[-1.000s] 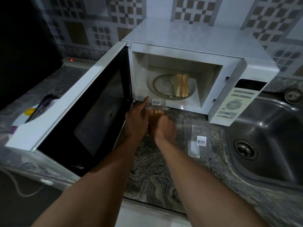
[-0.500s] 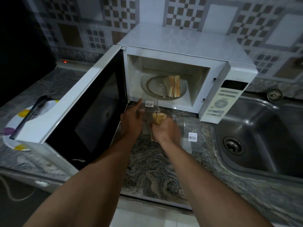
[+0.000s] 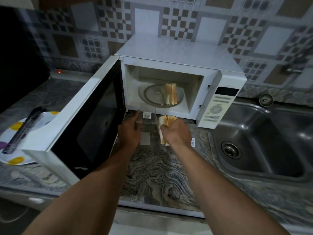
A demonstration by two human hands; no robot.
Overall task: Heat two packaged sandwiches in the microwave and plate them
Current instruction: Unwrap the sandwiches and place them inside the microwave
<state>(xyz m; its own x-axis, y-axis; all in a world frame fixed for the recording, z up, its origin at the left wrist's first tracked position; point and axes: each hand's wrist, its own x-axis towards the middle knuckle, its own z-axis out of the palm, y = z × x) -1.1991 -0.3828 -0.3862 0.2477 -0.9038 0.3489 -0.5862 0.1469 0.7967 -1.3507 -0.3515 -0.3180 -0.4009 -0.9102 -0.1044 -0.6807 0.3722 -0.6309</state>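
Gripping the second sandwich (image 3: 166, 122) in our right hand (image 3: 177, 134), left hand (image 3: 129, 134) pinching the clear wrapper (image 3: 147, 116); we judge loose slices may separate and drop before the microwave (image 3: 169, 53).

Two sandwiches (image 3: 171, 95) (image 3: 166, 122), two wrappers (image 3: 147, 116) (image 3: 193, 141), one plate (image 3: 43, 118).

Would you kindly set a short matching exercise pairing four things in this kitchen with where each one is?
Things:
1. farther sandwich
2. nearer sandwich
3. clear wrapper
4. black tongs

Places:
a. on the spotted plate
b. held by the left hand
c. on the microwave turntable
d. gripped by the right hand

Pairs: 1-c, 2-d, 3-b, 4-a.
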